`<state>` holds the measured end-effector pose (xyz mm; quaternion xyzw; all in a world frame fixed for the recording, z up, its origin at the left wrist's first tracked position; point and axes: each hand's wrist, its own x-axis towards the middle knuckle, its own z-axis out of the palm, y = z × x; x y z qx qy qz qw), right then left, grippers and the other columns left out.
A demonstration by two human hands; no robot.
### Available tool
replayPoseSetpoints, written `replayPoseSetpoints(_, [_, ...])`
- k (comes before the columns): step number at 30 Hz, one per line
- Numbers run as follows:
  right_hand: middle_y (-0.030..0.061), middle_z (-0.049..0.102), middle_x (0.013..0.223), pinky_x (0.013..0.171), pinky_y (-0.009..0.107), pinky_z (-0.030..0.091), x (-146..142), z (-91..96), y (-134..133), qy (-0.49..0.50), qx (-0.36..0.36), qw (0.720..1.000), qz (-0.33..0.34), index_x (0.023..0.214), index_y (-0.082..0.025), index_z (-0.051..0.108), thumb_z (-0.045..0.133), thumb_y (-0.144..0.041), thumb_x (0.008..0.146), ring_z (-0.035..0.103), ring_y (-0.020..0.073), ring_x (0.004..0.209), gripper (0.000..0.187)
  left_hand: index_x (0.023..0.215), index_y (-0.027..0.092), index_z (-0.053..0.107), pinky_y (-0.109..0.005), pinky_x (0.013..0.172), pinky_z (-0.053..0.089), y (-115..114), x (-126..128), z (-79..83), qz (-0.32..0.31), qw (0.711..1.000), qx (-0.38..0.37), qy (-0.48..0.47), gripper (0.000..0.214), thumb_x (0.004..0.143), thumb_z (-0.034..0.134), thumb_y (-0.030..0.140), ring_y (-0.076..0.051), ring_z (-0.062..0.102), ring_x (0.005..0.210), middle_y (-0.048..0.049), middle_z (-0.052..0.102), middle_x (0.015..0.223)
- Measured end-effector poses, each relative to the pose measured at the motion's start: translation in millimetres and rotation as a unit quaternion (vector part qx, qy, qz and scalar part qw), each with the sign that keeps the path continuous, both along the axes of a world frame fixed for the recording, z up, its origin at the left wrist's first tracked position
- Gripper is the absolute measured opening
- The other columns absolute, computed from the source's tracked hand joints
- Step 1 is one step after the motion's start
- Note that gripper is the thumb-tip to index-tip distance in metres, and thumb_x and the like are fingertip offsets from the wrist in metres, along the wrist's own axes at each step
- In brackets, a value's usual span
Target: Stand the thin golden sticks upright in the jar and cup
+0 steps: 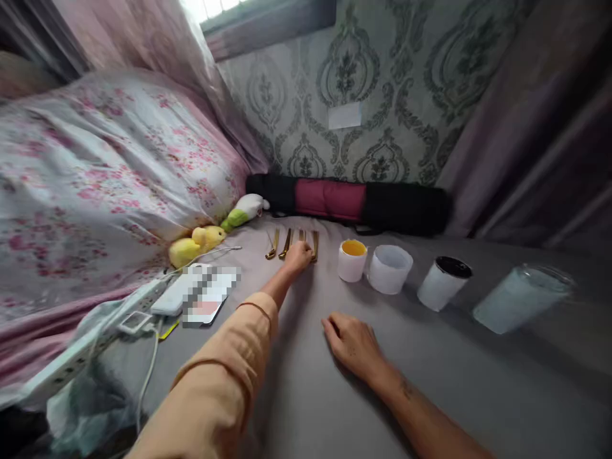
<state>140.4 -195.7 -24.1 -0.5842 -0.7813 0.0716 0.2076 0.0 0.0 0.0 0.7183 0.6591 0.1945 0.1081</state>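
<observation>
My left hand (297,257) reaches forward over a row of gold cutlery (280,244) lying on the grey sheet (430,382). Its fingers are curled around one of the pieces near the right end of the row. My right hand (351,344) lies flat on the sheet, palm down, fingers slightly bent and holding nothing. To the right of the cutlery stand a white cup with a yellow inside (352,259), a white bowl (390,268), a white cup with a dark inside (443,283) and a clear jar (521,298).
A floral duvet (95,178) lies at left with yellow (196,245) and green-white (243,210) plush toys beside it. A power strip (90,338), cables and a white device (176,296) lie at lower left. A black and red bag (349,201) runs along the wall.
</observation>
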Motion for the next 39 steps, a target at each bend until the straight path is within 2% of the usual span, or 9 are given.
replayPoseSetpoints(7, [-0.0015, 0.06, 0.066, 0.052, 0.027, 0.015, 3, -0.8, 1, 0.007, 0.002, 1.0, 0.004, 0.067, -0.019, 0.047, 0.032, -0.032, 0.089, 0.052, 0.0087, 0.057, 0.029, 0.084, 0.018, 0.068, -0.022, 0.072, 0.04, 3, 4, -1.4, -0.014, 1.0, 0.001, 0.002, 0.025, 0.074, 0.047, 0.027, -0.018, 0.058, 0.086, -0.0076, 0.066, 0.089])
replayPoseSetpoints(17, [-0.0009, 0.061, 0.067, 0.052, 0.026, 0.015, 3, -1.6, 3, 0.007, -0.004, 1.0, 0.007, 0.068, -0.019, 0.049, 0.032, -0.031, 0.089, 0.052, 0.0085, 0.058, 0.03, 0.085, 0.016, 0.067, -0.023, 0.069, 0.041, 6, 5, -7.1, -0.02, 1.0, -0.02, 0.001, 0.031, 0.07, 0.052, 0.04, -0.018, 0.057, 0.083, -0.0085, 0.065, 0.087])
replayPoseSetpoints(29, [-0.0012, 0.061, 0.067, 0.052, 0.027, 0.016, 3, -1.7, 4, 0.01, -0.014, 1.0, 0.003, 0.067, -0.019, 0.05, 0.034, -0.032, 0.088, 0.053, 0.0083, 0.058, 0.029, 0.083, 0.018, 0.068, -0.024, 0.07, 0.04, 6, 9, -5.9, -0.016, 0.999, -0.027, 0.01, 0.026, 0.067, 0.055, 0.034, -0.019, 0.057, 0.086, -0.0079, 0.065, 0.087])
replayPoseSetpoints(39, [-0.0015, 0.062, 0.068, 0.053, 0.027, 0.016, 3, -1.4, 4, 0.014, -0.014, 1.0, 0.003, 0.068, -0.019, 0.05, 0.034, -0.032, 0.088, 0.053, 0.0082, 0.059, 0.029, 0.084, 0.018, 0.067, -0.024, 0.068, 0.04, 10, 8, -11.0, -0.006, 1.0, -0.023, 0.017, 0.026, 0.068, 0.054, 0.034, -0.019, 0.056, 0.086, -0.0082, 0.065, 0.091])
